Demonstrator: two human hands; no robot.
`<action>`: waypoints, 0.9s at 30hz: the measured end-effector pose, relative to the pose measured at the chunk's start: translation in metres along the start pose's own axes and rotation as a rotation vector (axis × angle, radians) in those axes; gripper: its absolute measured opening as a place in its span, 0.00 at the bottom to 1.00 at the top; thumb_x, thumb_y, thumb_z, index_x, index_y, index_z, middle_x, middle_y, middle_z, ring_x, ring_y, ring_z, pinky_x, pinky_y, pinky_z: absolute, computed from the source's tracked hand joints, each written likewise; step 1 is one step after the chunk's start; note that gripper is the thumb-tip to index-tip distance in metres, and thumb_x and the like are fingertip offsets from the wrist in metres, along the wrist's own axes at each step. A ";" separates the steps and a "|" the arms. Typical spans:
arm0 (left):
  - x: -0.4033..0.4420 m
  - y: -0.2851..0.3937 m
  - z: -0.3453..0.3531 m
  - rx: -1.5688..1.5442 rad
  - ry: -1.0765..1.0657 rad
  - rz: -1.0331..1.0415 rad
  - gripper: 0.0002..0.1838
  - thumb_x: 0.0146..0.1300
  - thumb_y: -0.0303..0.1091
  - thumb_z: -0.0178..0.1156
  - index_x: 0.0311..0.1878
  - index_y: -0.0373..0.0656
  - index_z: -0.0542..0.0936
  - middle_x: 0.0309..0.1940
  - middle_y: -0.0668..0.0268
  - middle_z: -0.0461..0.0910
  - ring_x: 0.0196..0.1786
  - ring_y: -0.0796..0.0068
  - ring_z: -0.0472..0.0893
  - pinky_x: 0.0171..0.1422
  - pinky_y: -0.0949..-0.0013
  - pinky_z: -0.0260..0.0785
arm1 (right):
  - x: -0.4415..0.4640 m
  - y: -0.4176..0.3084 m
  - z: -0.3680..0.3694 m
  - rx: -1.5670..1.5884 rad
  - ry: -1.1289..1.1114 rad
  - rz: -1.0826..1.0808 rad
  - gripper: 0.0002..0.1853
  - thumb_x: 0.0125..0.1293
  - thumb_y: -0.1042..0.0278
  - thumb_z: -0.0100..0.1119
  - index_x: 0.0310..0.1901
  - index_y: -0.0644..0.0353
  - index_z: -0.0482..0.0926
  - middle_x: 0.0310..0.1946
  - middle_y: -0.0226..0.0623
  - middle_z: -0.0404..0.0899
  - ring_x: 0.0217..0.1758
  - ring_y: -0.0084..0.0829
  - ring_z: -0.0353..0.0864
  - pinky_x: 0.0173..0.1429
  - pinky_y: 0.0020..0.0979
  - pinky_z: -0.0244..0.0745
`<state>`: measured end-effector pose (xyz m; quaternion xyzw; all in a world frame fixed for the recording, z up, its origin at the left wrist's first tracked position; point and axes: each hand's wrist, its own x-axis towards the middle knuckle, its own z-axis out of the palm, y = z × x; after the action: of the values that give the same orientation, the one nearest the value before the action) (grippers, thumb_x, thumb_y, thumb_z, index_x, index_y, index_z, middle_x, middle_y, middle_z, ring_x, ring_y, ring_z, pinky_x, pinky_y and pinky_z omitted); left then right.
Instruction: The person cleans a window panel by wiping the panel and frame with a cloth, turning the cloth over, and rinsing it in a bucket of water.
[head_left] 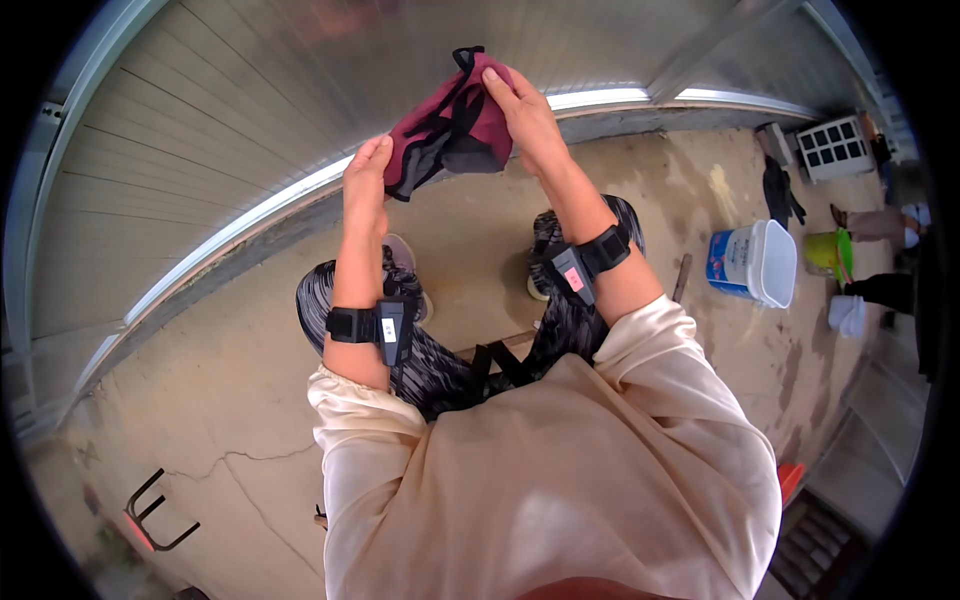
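Note:
A maroon-and-grey cloth piece (pixel 488 122) with black edging hangs stretched between my two hands, out in front of me above the floor. I cannot tell what kind of garment or cover it is. At its left end, my left hand (pixel 367 178) pinches the cloth between thumb and fingers. My right hand (pixel 528 118) grips the upper right part, its thumb lying on the maroon fabric. Black trim forms a small loop at the top.
Glazed panels (pixel 200 170) rise beyond a low ledge. To the right stand a white-and-blue bucket (pixel 735 262), a green bucket (pixel 820 252) and a small pale bucket (pixel 847 316), near a person's leg (pixel 875 224). A black-legged stool (pixel 150 520) lies at lower left.

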<state>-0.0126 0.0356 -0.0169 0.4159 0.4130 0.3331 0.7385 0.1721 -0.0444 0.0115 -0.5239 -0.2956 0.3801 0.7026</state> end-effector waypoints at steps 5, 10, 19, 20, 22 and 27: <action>-0.003 -0.009 0.015 0.356 -0.076 0.262 0.20 0.65 0.40 0.54 0.57 0.42 0.72 0.52 0.64 0.75 0.55 0.75 0.73 0.58 0.72 0.61 | -0.005 -0.010 -0.003 0.273 0.079 0.351 0.21 0.69 0.54 0.46 0.52 0.64 0.71 0.44 0.35 0.77 0.45 0.25 0.76 0.52 0.26 0.72; -0.016 -0.013 0.030 0.292 -0.407 0.255 0.34 0.62 0.36 0.59 0.69 0.45 0.55 0.54 0.61 0.73 0.57 0.73 0.71 0.60 0.71 0.60 | 0.001 0.004 0.000 0.541 -0.109 0.462 0.23 0.69 0.51 0.42 0.51 0.65 0.70 0.46 0.43 0.77 0.47 0.33 0.78 0.52 0.34 0.74; 0.001 -0.021 0.017 0.338 -0.093 0.182 0.10 0.58 0.33 0.57 0.39 0.35 0.77 0.33 0.70 0.76 0.33 0.83 0.71 0.41 0.80 0.62 | 0.001 -0.002 0.002 0.549 -0.332 0.492 0.19 0.61 0.63 0.56 0.50 0.64 0.69 0.42 0.40 0.78 0.45 0.30 0.79 0.53 0.33 0.74; 0.005 -0.017 0.012 0.362 -0.028 0.238 0.10 0.57 0.33 0.56 0.37 0.35 0.76 0.30 0.71 0.72 0.31 0.83 0.68 0.39 0.79 0.60 | 0.001 -0.001 -0.002 0.511 -0.357 0.476 0.22 0.58 0.68 0.59 0.52 0.65 0.67 0.43 0.41 0.77 0.44 0.31 0.79 0.53 0.33 0.74; -0.006 -0.004 0.013 0.379 0.070 0.292 0.10 0.55 0.33 0.54 0.33 0.34 0.72 0.26 0.71 0.65 0.31 0.81 0.65 0.38 0.78 0.58 | 0.010 0.012 -0.010 0.460 -0.265 0.475 0.26 0.56 0.72 0.61 0.54 0.65 0.62 0.44 0.43 0.76 0.44 0.32 0.79 0.54 0.34 0.73; -0.008 0.001 0.009 0.083 0.011 0.118 0.12 0.57 0.37 0.54 0.37 0.38 0.75 0.35 0.70 0.73 0.41 0.77 0.69 0.47 0.76 0.59 | 0.005 0.018 -0.015 0.374 -0.110 0.522 0.41 0.52 0.77 0.64 0.63 0.68 0.47 0.49 0.46 0.72 0.49 0.33 0.76 0.59 0.34 0.69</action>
<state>-0.0088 0.0259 -0.0108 0.4679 0.4051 0.3612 0.6975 0.1824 -0.0449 -0.0096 -0.4225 -0.1138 0.6229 0.6485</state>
